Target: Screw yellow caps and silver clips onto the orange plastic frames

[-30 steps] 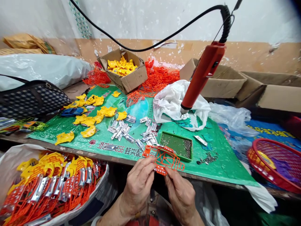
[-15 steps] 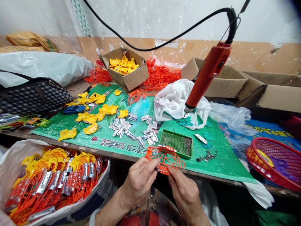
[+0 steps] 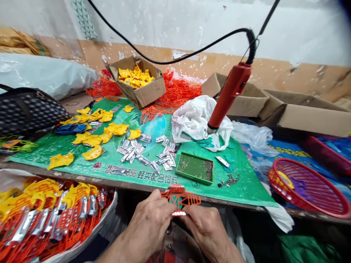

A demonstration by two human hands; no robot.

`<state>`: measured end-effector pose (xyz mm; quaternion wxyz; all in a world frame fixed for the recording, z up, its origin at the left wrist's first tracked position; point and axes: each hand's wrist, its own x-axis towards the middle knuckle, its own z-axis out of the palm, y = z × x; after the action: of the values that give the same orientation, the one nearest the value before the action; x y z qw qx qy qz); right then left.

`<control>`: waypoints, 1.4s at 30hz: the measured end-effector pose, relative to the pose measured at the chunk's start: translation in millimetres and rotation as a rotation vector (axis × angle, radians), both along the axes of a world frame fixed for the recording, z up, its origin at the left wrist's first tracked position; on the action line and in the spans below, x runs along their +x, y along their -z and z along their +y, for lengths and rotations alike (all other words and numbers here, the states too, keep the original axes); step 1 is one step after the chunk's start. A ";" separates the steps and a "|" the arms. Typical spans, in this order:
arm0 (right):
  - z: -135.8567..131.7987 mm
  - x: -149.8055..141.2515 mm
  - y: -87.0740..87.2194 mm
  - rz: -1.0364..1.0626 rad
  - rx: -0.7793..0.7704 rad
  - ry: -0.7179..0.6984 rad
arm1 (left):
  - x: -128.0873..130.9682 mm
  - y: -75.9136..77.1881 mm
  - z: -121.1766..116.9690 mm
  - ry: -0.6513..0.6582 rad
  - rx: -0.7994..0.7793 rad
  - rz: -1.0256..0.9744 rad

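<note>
Between my hands, at the table's front edge, is an orange lattice plastic frame (image 3: 189, 198). My left hand (image 3: 153, 217) pinches its left end, and my right hand (image 3: 205, 224) grips the near side; the fingertips are partly hidden behind the knuckles. Just beyond the frame lies a green tray (image 3: 192, 179) of tiny metal screws. Silvery metal clips (image 3: 133, 150) are heaped on the green sheet, with yellow plastic pieces (image 3: 116, 128) to their left. A red electric screwdriver (image 3: 229, 96) hangs above a crumpled white bag (image 3: 189, 117), tip down.
At lower left, a white sack (image 3: 109, 215) holds orange frames with yellow parts and clips. A cardboard box (image 3: 152, 89) of yellow pieces stands at the back beside piled orange frames (image 3: 181, 89). A red basket (image 3: 309, 190) sits at right; loose screws (image 3: 229, 180) lie nearby.
My hands have drawn the orange frame slightly lower and closer to me, and the knuckles now cover more of it. The whole view has shifted, so the table things appear further left.
</note>
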<state>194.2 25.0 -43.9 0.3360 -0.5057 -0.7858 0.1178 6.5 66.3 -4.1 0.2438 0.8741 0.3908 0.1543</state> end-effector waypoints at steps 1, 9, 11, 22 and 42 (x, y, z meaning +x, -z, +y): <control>-1.6 1.6 -5.0 0.015 -0.089 -0.030 | -1.0 -5.3 0.4 0.039 -0.102 0.006; 1.3 8.2 -53.9 0.267 -0.822 -0.103 | -3.8 -30.6 11.5 -0.120 -1.105 -0.192; 7.5 9.5 -56.4 0.264 -0.886 -0.060 | -1.5 -26.5 14.0 -0.127 -1.201 -0.208; 15.2 10.8 -45.2 0.373 -0.979 -0.086 | 10.1 -13.1 9.2 -0.022 -1.106 -0.136; 209.4 121.1 -103.1 0.729 0.138 0.154 | 2.9 4.5 34.5 -0.489 -1.089 -0.760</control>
<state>315.3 234.4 59.3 0.6346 -0.4644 -0.5804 0.2113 9.4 100.8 -8.7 0.7241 0.4007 0.4856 0.2816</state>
